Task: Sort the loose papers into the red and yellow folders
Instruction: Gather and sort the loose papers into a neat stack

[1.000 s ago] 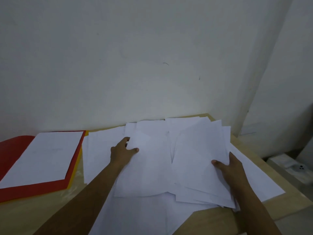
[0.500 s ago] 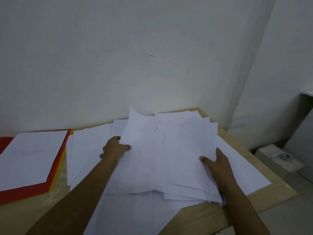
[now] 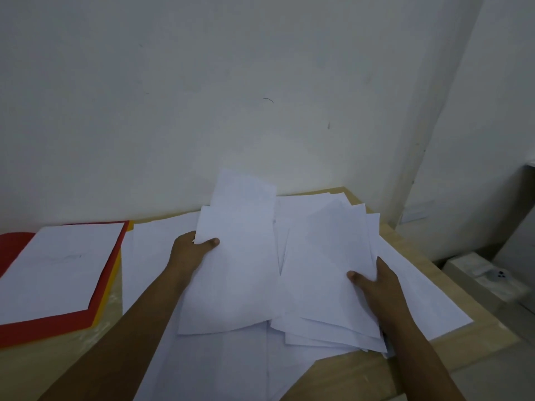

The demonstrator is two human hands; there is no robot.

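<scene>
Since a moment before, the thin white sheets in my left hand [image 3: 192,250] had risen off the heap, their far edge tipped up against the pale plaster wall [image 3: 260,82], where earlier they had lain nearly flat. My left hand pinched those lifted white sheets [image 3: 237,256] at their left edge, thumb on top and fingers hidden beneath. My right hand [image 3: 373,282] gripped a fanned bundle of white sheets [image 3: 327,270] at its right edge, thumb pressed on the top page, the rest of the fingers out of sight under the stack. The two handfuls stood side by side, just apart along a seam, with more loose white papers [image 3: 220,366] spread beneath them across the light wooden bench [image 3: 463,351]. The flat red card folder [image 3: 52,328] lay at the left, one white page [image 3: 58,264] resting on it, and the yellow card folder [image 3: 108,296] showed only as a thin edge underneath. I judged the pile was being split into two lots, so most of the sorting was left to do.
</scene>
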